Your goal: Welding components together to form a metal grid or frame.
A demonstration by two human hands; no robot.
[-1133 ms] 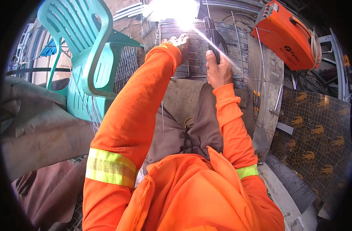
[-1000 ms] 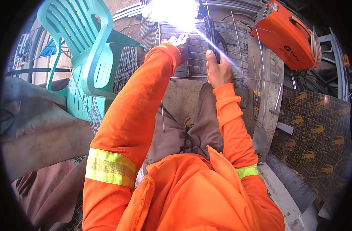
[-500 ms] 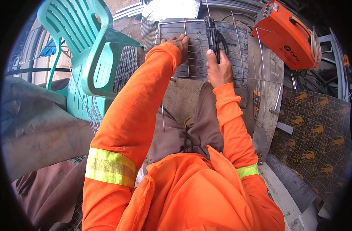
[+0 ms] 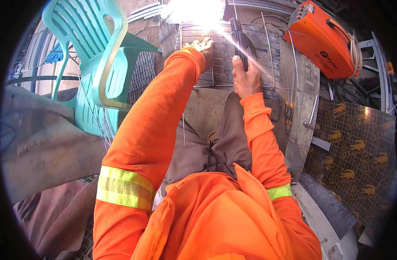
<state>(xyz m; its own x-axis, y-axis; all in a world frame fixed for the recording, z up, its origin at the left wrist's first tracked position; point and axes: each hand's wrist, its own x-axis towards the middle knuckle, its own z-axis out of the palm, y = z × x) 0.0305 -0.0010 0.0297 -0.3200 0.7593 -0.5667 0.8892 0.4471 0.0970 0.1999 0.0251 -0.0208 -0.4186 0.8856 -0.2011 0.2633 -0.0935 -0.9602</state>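
In my right hand point(image 4: 249, 81) is a black welding electrode holder point(image 4: 237, 34), thumb along its handle. Dazzling light from a welding arc point(image 4: 205, 17) flares at the far edge of a grey slatted panel point(image 4: 228, 80) with thin metal rods across it. My left hand point(image 4: 206, 55) rests over this panel with its fingers bent around a thin metal rod point(image 4: 213, 78), close to the glare. Glare washes out the fingertips and hides the electrode's tip and the exact spot it touches.
A green plastic chair point(image 4: 88, 82) stands at left beside wire mesh point(image 4: 142, 73). An orange welding machine point(image 4: 322, 41) with a coiled cable sits at far right. Orange-handled pliers point(image 4: 288, 113) and a hammer point(image 4: 310, 123) lie right of my legs, near a dark patterned sheet point(image 4: 354, 160).
A bright welding arc has flared up beyond my left hand, lighting its fingers and the chair. A light streak crosses the electrode holder. Both hands stay almost in place.
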